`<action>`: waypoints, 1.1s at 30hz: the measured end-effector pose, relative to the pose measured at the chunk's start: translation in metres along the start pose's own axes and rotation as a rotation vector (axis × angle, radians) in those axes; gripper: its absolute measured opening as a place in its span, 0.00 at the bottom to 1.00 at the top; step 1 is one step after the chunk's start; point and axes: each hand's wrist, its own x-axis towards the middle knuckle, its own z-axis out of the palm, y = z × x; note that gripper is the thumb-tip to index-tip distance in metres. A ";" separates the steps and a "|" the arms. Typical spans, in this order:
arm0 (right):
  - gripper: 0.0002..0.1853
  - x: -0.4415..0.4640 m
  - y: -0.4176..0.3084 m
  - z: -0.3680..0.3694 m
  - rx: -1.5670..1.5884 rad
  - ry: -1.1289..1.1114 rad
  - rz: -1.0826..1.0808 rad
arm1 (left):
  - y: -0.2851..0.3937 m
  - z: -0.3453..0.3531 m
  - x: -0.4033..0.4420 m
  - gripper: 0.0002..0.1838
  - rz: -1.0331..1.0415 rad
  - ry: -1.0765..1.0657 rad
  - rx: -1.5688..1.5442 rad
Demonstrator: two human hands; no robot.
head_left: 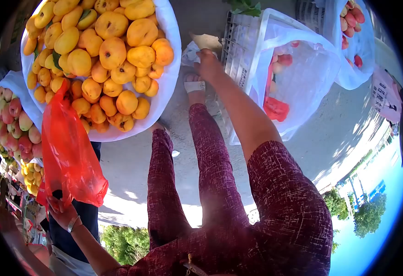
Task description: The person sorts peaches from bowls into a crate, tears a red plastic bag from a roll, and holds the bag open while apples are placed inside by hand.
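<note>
My left hand (pixel 62 215), with a band on the wrist, is at the lower end of a red plastic bag (pixel 70 156), its fingers closed on the plastic. The bag hangs across the front of a round white-lined basket (pixel 170 99) heaped with yellow flat peaches (pixel 112 53). Beside a white plastic crate (pixel 256 39) is my right hand (pixel 209 66), its fingers curled. Crumpled white material (pixel 191 54) lies close to those fingertips; whether they hold it is unclear. Inside the crate's clear liner are a few pinkish fruits (pixel 284 60) and a red piece of plastic (pixel 276 109).
Red-green fruits (pixel 15 119) fill another lined container at left, near more yellow fruit (pixel 32 177). A person in dark trousers (pixel 84 225) stands behind the red bag. At upper right, another lined container (pixel 364 41) holds red fruits, near a printed pink bag (pixel 386 96).
</note>
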 end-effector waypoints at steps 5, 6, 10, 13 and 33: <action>0.19 -0.165 -0.055 -0.154 0.073 0.605 -0.367 | 0.001 0.029 -0.006 0.25 0.001 0.199 0.019; 0.21 -0.186 -0.038 -0.175 0.090 0.643 -0.151 | 0.001 0.047 -0.013 0.25 0.006 0.303 0.039; 0.21 -0.185 0.063 -0.188 0.099 0.826 0.339 | 0.001 0.046 -0.006 0.26 0.009 0.293 0.022; 0.22 -0.174 0.197 -0.144 -0.852 -0.318 0.208 | -0.001 0.072 -0.019 0.26 -0.033 0.291 0.055; 0.48 -0.239 -0.468 -0.098 -0.176 -0.213 -0.818 | 0.038 0.088 -0.025 0.24 -0.056 0.059 -0.423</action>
